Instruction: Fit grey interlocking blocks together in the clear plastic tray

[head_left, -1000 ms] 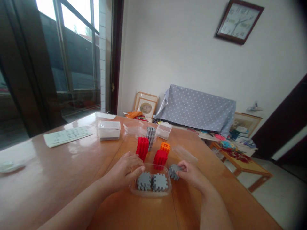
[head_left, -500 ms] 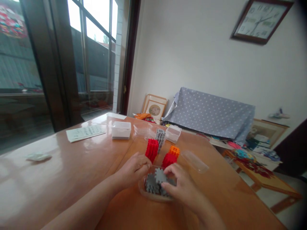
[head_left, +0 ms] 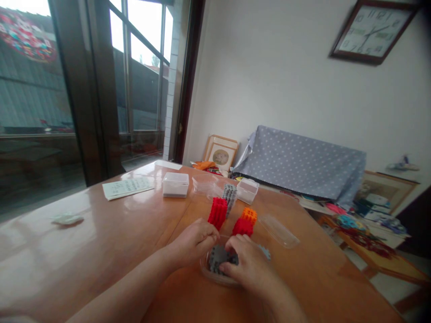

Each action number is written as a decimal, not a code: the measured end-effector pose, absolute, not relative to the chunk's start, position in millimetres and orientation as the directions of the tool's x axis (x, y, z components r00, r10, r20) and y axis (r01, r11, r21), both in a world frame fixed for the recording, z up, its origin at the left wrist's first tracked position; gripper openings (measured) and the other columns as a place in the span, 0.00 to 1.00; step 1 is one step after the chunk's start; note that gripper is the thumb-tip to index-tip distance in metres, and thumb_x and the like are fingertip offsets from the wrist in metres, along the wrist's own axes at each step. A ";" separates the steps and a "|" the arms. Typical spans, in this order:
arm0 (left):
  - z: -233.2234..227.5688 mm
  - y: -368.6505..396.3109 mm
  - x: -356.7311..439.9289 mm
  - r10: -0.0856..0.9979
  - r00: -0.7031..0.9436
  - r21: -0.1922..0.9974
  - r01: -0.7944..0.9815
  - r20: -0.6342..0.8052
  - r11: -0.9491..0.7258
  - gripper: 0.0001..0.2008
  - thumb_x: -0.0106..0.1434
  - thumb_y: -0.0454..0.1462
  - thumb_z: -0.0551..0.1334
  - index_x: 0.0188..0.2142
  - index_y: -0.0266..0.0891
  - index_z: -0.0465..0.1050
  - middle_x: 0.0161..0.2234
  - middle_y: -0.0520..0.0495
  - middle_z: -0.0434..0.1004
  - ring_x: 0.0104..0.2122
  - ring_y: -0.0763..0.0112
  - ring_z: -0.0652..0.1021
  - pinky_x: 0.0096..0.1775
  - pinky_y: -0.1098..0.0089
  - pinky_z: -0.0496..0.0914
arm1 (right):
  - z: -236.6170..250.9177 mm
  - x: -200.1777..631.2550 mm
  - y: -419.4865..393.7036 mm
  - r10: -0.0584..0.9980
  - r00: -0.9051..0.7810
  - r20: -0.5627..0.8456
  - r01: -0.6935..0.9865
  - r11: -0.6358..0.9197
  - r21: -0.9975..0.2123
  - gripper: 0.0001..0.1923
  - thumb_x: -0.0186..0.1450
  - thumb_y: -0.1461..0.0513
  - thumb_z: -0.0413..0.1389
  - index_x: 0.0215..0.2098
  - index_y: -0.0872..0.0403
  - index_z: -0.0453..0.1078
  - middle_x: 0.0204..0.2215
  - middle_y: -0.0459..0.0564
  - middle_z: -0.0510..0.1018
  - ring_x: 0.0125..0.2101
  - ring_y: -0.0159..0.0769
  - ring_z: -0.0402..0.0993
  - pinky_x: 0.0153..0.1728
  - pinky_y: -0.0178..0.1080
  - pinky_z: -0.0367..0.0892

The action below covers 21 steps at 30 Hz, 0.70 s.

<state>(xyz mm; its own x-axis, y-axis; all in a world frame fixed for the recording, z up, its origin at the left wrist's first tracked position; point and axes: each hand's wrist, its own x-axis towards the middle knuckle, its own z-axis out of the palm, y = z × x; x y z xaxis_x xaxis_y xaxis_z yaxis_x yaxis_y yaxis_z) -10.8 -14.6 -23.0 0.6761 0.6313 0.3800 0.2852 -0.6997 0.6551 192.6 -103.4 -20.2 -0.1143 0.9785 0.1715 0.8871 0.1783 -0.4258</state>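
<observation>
My left hand is closed, its fingertips pinched at the far left rim of a clear plastic tub. Inside the tub lie several grey notched interlocking blocks. My right hand reaches into the tub from the right, thumb and fingers apart over the grey blocks; its palm side is partly hidden. Just past it, a light grey notched piece shows on the right. Beyond the tub stand a tall red stack, a shorter red stack, an orange stack and a grey stack.
A clear lid lies to the right on the wooden table. Farther back are two lidded clear boxes and flat clear lids. Papers and a small crumpled packet lie on the left.
My right hand has let go of the grey notched piece, which now shows to its right, and has lowered into the tub. My left hand stays at the rim. The view has shifted slightly.
</observation>
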 end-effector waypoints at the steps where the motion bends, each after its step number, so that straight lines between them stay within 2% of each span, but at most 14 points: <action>1: -22.8 -14.5 -11.0 0.625 0.681 0.649 0.283 0.383 -0.706 0.12 0.67 0.32 0.56 0.36 0.40 0.79 0.36 0.50 0.81 0.40 0.66 0.76 0.44 0.68 0.67 | -20.2 193.5 -103.4 0.978 -0.112 0.175 0.884 0.179 -0.432 0.15 0.54 0.62 0.71 0.35 0.50 0.71 0.35 0.43 0.76 0.39 0.39 0.68 0.36 0.37 0.56; 4: -21.7 -14.1 -11.3 0.597 0.698 0.623 0.274 0.395 -0.733 0.12 0.66 0.31 0.56 0.35 0.40 0.78 0.35 0.50 0.81 0.39 0.67 0.76 0.43 0.68 0.66 | -20.5 200.6 -102.9 0.976 -0.099 0.196 0.860 0.183 -0.476 0.13 0.56 0.62 0.69 0.35 0.50 0.71 0.35 0.44 0.77 0.39 0.39 0.70 0.37 0.37 0.58; 9: -21.4 -14.7 -10.9 0.497 0.747 0.558 0.205 0.442 -0.804 0.12 0.64 0.30 0.56 0.33 0.40 0.78 0.32 0.49 0.81 0.39 0.65 0.76 0.46 0.67 0.65 | -23.4 230.5 -101.2 0.962 0.018 0.271 0.790 0.152 -0.594 0.04 0.65 0.58 0.60 0.37 0.50 0.71 0.35 0.46 0.78 0.37 0.39 0.73 0.38 0.38 0.63; 11: -21.8 -15.1 -10.9 0.449 0.765 0.539 0.160 0.462 -0.827 0.12 0.64 0.30 0.56 0.32 0.41 0.78 0.31 0.49 0.81 0.39 0.65 0.76 0.48 0.65 0.65 | -26.1 249.3 -101.2 0.953 0.083 0.292 0.763 0.128 -0.634 0.07 0.67 0.56 0.57 0.37 0.50 0.71 0.33 0.46 0.78 0.35 0.39 0.73 0.38 0.39 0.64; 15: -20.0 -15.7 -10.7 0.369 0.814 0.496 0.117 0.449 -0.860 0.12 0.65 0.31 0.56 0.29 0.41 0.76 0.28 0.51 0.79 0.34 0.67 0.75 0.51 0.62 0.63 | -35.0 291.5 -103.8 0.954 0.190 0.232 0.728 0.022 -0.685 0.10 0.67 0.54 0.55 0.39 0.51 0.72 0.33 0.47 0.78 0.34 0.39 0.74 0.36 0.39 0.67; 18: -18.0 -15.9 -9.4 0.340 0.844 0.465 0.125 0.414 -0.876 0.13 0.66 0.31 0.56 0.27 0.41 0.73 0.25 0.53 0.77 0.30 0.69 0.74 0.51 0.62 0.63 | -44.1 316.2 -107.1 0.953 0.238 0.190 0.744 -0.053 -0.667 0.12 0.64 0.55 0.57 0.42 0.52 0.73 0.36 0.49 0.79 0.38 0.42 0.75 0.39 0.41 0.68; 21: -18.4 -16.0 -8.2 0.331 0.860 0.437 0.144 0.389 -0.888 0.14 0.68 0.32 0.55 0.25 0.40 0.70 0.24 0.54 0.76 0.28 0.70 0.72 0.51 0.61 0.63 | -52.9 327.6 -109.5 0.963 0.221 0.156 0.752 -0.067 -0.656 0.16 0.61 0.56 0.60 0.46 0.52 0.74 0.43 0.51 0.80 0.45 0.45 0.76 0.46 0.44 0.69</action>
